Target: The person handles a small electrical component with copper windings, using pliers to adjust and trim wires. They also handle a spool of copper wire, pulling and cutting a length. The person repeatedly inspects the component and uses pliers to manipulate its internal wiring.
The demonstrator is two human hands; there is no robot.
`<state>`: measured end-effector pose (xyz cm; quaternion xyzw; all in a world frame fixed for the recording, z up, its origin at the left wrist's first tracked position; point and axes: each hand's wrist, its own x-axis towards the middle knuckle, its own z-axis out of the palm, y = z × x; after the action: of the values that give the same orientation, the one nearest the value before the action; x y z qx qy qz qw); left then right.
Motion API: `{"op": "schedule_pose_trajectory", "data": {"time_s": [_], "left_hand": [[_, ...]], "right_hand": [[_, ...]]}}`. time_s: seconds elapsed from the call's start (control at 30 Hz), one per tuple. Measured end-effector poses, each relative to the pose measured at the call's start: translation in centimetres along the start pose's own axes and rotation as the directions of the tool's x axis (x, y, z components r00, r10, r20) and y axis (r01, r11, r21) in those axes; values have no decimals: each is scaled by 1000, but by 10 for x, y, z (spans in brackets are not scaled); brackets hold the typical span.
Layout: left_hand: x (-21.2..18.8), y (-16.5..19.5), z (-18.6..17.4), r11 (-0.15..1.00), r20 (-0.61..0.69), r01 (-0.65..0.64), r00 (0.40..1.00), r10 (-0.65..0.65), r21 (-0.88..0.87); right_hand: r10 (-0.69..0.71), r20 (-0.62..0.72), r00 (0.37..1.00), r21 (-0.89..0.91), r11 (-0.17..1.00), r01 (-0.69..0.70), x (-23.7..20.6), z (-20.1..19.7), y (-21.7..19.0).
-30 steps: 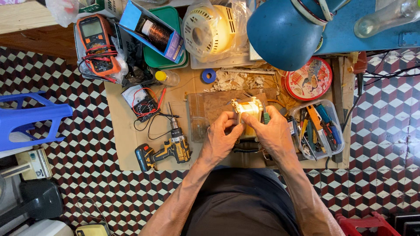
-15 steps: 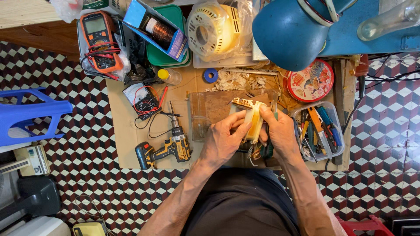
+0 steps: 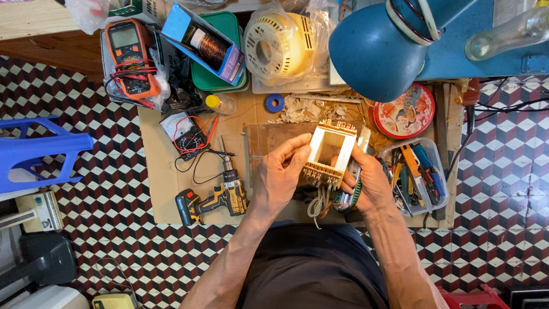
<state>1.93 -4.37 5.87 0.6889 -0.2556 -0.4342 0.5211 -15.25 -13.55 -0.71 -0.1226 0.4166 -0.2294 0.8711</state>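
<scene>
Pale hollow coil former [image 3: 330, 154] is pinched above the board by left hand [image 3: 278, 178] and right hand [image 3: 366, 182]; light, brittle, best gripped by side walls, not terminals.

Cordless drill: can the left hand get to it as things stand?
Probably not freely: the cordless drill lies close beside the left hand with nothing between, but that hand grips the cream frame.
</scene>
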Motion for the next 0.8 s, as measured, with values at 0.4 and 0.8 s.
{"op": "schedule_pose_trajectory", "data": {"time_s": [0.4, 0.8], "left_hand": [[15, -26, -9, 985, 48, 164, 986, -161, -46], [23, -52, 3, 973, 136, 212, 971, -199, -87]], "right_hand": [[-63, -15, 998, -166, 984, 60, -13, 25, -11], [-180, -127, 975, -457, 883, 103, -18, 43, -20]]}}
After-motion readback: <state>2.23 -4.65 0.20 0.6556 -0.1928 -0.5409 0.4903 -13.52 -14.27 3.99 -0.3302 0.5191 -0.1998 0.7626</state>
